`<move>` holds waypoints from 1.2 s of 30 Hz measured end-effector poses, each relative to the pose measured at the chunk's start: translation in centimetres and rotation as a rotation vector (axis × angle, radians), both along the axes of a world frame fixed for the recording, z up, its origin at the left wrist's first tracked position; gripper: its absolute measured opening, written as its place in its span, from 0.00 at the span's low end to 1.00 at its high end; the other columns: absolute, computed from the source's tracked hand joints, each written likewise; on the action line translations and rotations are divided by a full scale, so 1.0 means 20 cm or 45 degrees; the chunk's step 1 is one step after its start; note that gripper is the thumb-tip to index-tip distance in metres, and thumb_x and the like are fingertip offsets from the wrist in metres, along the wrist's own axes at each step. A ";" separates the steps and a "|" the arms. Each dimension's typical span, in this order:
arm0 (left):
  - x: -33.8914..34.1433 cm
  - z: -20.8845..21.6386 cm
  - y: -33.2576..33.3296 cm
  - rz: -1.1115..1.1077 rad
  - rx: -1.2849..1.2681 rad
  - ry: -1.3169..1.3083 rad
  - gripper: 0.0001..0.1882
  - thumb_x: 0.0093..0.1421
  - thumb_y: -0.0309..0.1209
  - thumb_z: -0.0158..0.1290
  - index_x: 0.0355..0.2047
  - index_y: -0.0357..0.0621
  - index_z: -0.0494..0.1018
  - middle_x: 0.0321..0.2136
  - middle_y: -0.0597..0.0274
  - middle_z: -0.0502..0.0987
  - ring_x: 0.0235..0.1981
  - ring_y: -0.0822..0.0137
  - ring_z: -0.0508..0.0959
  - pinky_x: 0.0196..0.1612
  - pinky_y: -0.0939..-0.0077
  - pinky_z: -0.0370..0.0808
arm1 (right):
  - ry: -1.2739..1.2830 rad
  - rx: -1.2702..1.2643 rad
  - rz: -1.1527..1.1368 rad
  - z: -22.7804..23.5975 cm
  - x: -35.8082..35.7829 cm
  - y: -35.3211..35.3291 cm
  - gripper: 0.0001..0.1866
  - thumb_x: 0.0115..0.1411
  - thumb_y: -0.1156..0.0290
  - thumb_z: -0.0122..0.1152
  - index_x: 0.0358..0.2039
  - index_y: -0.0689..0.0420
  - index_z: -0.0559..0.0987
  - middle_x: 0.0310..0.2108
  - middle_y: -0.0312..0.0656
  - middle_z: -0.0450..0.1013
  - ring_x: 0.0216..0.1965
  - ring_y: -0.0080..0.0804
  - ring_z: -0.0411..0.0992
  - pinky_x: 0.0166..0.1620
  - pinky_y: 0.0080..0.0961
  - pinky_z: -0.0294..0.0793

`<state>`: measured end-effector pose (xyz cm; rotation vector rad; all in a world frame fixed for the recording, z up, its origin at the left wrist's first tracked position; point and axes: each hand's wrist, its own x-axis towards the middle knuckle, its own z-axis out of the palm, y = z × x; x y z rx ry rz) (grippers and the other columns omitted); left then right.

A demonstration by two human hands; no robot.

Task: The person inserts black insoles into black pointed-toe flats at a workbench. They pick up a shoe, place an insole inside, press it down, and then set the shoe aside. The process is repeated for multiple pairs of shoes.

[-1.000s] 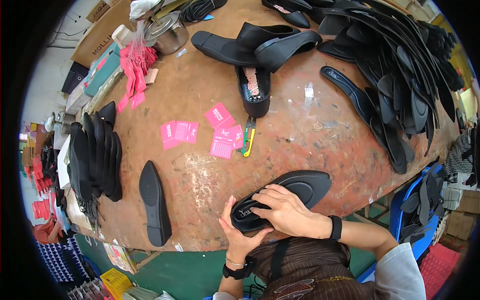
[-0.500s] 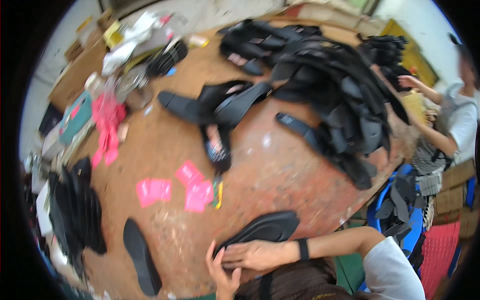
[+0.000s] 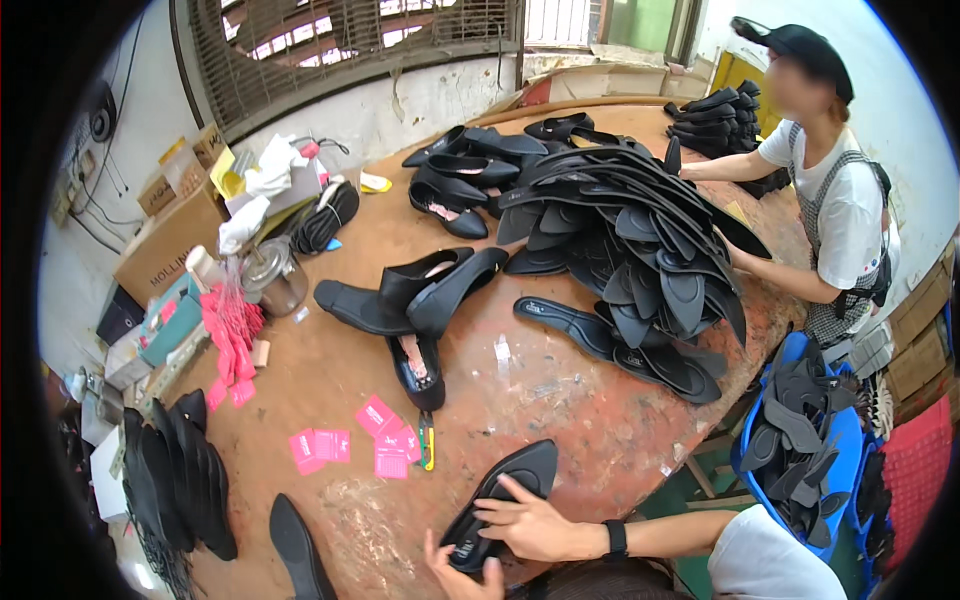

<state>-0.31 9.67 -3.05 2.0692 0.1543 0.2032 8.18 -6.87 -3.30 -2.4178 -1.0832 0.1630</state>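
A black pointed-toe flat shoe [image 3: 541, 462] lies at the table's near edge, its toe pointing away and to the right. My left hand [image 3: 462, 577] cups the heel end between thumb and fingers. Inside the shoe, the fingers of my right hand [image 3: 532, 521] are stretched and spread across the insole. Pale printing marks the insole near the heel. To the left, a single black sole [image 3: 296, 545] rests on the tabletop. Farther off, black shoes [image 3: 418, 370] lie grouped, one on its side, beside a yellow-green cutter [image 3: 427, 441].
Pink cards [image 3: 388, 436] lie mid-table. Stacked black insoles [image 3: 640, 235] cover the right, with finished shoes [image 3: 452, 205] behind. More black pieces [image 3: 180, 480] stand at left. A co-worker [image 3: 838, 190] reaches over the far right; a blue bin [image 3: 829, 530] holds black pieces below.
The view has tilted up, showing more of the wall and the co-worker. My right hand's fingers have spread and moved forward within the shoe, and the shoe's toe points more away from me.
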 end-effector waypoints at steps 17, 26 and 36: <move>-0.03 0.18 -0.40 -0.694 0.768 0.276 0.19 0.54 0.35 0.61 0.45 0.40 0.79 0.53 0.48 0.74 0.31 0.53 0.80 0.28 0.65 0.80 | 0.129 0.376 -0.203 0.34 0.07 -0.25 0.12 0.44 0.84 0.61 0.26 0.60 0.66 0.57 0.54 0.68 0.54 0.57 0.71 0.66 0.53 0.60; -0.02 0.14 -0.40 -0.716 0.732 0.306 0.18 0.55 0.37 0.61 0.43 0.41 0.80 0.51 0.50 0.77 0.31 0.53 0.81 0.29 0.62 0.80 | -0.185 -0.018 -0.325 0.06 0.00 -0.17 0.29 0.49 0.77 0.58 0.54 0.67 0.73 0.53 0.55 0.73 0.59 0.51 0.69 0.65 0.52 0.58; 0.01 0.12 -0.38 -0.749 0.668 0.342 0.21 0.56 0.39 0.61 0.48 0.43 0.79 0.53 0.48 0.76 0.31 0.52 0.82 0.30 0.63 0.80 | -0.468 -0.279 -0.413 0.06 -0.01 -0.15 0.25 0.50 0.76 0.55 0.49 0.74 0.71 0.48 0.57 0.71 0.55 0.47 0.69 0.62 0.34 0.63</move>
